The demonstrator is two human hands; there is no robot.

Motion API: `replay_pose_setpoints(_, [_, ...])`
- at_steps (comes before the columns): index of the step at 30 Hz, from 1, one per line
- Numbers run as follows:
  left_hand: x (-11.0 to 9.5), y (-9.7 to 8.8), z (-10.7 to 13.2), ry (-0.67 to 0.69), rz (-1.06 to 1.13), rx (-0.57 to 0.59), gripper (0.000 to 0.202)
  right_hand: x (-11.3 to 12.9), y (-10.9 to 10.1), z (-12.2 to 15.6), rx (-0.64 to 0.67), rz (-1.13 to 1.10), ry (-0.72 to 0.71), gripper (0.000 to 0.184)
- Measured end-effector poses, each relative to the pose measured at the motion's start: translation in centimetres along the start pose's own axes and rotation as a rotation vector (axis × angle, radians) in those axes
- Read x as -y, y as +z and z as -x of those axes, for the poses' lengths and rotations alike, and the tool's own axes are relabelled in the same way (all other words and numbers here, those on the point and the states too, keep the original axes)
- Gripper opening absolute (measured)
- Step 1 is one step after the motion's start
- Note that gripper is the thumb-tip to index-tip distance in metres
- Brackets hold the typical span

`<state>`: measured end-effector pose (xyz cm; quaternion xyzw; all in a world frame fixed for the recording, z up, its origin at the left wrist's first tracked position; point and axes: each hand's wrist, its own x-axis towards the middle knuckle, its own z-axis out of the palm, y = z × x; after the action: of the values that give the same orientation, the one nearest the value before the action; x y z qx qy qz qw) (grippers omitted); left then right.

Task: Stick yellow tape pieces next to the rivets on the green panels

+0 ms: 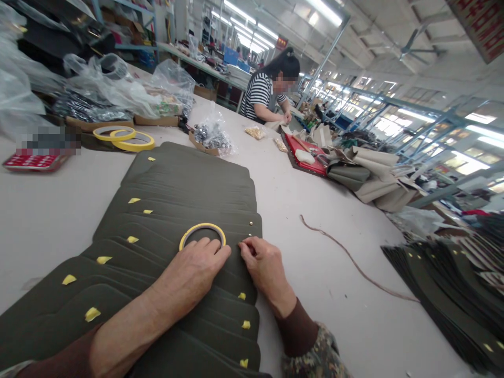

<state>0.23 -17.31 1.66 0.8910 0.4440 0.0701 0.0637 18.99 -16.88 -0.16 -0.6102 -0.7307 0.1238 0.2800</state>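
Dark green fabric panels (pixel 197 184) lie overlapped in a long row on the table, with small yellow tape pieces (pixel 104 260) stuck along both sides. My left hand (pixel 199 262) is closed around the near edge of a roll of yellow tape (pixel 202 227), above the panels. Close beside it, my right hand (pixel 263 262) pinches with thumb and forefinger at the panels' right edge. What sits between those fingertips is too small to make out. Just beyond them, two small shiny metal studs (pixel 251 223) show on a panel.
More yellow tape rolls (pixel 136 142) lie at the back left near bagged parts (pixel 214 134). A brown cord (pixel 346 252) stretches across the table (pixel 315 294). Stacked dark panels (pixel 437 289) stand at right. Across the table, a person in a striped shirt (pixel 260 97) works near a red tray (pixel 301 155).
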Motion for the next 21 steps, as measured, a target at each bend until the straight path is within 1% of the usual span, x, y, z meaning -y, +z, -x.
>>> replay_pose_setpoints(2, [0.2,-0.3,0.0,-0.016,0.047,-0.004,0.024,0.0,-0.4,-0.2,0.045,-0.024,-0.003,0.013])
replay_pose_setpoints(5, [0.6,-0.7,-0.3,-0.051,0.072,-0.039,0.025,-0.4,-1.5,0.1,0.219,-0.168,0.005,0.011])
replay_pose_setpoints(6, [0.7,-0.8,-0.4,-0.059,0.063,-0.051,0.025,-0.6,-1.9,0.3,0.269,-0.231,0.025,0.011])
replay_pose_setpoints(7, [0.8,-0.8,-0.6,-0.065,0.049,-0.057,0.025,-0.9,-2.1,0.5,0.292,-0.297,0.064,0.011])
replay_pose_setpoints(8, [0.8,-0.8,-0.8,-0.068,0.033,-0.058,0.025,-1.2,-2.2,0.7,0.286,-0.357,0.117,0.013])
replay_pose_setpoints(10, [0.9,-0.7,-1.0,-0.066,0.005,-0.052,0.025,-1.8,-2.2,0.8,0.228,-0.434,0.225,0.018])
replay_pose_setpoints(11, [0.9,-0.7,-1.0,-0.062,-0.006,-0.051,0.025,-2.1,-2.1,0.7,0.197,-0.439,0.256,0.019])
replay_pose_setpoints(12, [0.9,-0.6,-1.0,-0.054,-0.014,-0.054,0.025,-2.4,-1.9,0.5,0.166,-0.416,0.254,0.018])
replay_pose_setpoints(13, [0.9,-0.5,-0.9,-0.042,-0.016,-0.056,0.025,-2.6,-1.7,0.2,0.14,-0.368,0.216,0.016])
replay_pose_setpoints(15, [1.0,-0.2,-0.6,-0.003,-0.002,-0.057,0.024,-2.8,-1.2,-0.5,0.081,-0.236,0.089,0.013])
replay_pose_setpoints(17, [1.1,0.2,-0.1,0.054,0.044,-0.085,0.026,-2.9,-0.8,-1.2,0.003,-0.128,0.002,0.012])
replay_pose_setpoints(19, [1.3,0.6,0.2,0.122,0.126,-0.172,0.028,-2.8,-0.6,-1.5,-0.093,-0.089,-0.005,0.012])
replay_pose_setpoints(21, [1.4,0.8,0.3,0.166,0.21,-0.272,0.032,-2.4,-0.8,-1.2,-0.182,-0.143,0.02,0.013])
